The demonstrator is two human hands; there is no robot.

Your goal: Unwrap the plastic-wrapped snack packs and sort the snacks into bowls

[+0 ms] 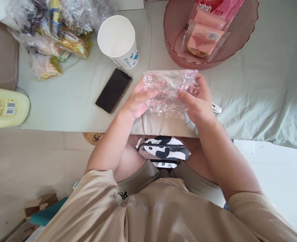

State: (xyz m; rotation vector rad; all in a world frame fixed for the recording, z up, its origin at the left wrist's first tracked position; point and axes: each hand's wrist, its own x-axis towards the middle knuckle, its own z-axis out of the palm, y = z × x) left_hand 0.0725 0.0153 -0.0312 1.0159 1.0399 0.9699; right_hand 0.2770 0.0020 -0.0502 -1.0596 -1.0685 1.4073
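A crinkled, clear plastic bag [167,97] is stretched between my two hands above the front edge of the cloth-covered surface. My left hand [140,97] grips its left side, thumb lying on top and the other fingers behind the film. On the opposite side, my right hand [200,99] pinches the plastic with thumb and fingers. I cannot make out anything inside the bag. Left of my left hand lies a dark-screened phone [113,90], and a white paper cup [119,42] with blue print stands behind it.
A pink ribbed bowl [172,55] holding pink packets [205,35] stands at the back right. Several wrapped snacks [74,42] lie at the back left, near a pale yellow bottle [8,107]. A white hair clip [216,108] lies beside my right wrist.
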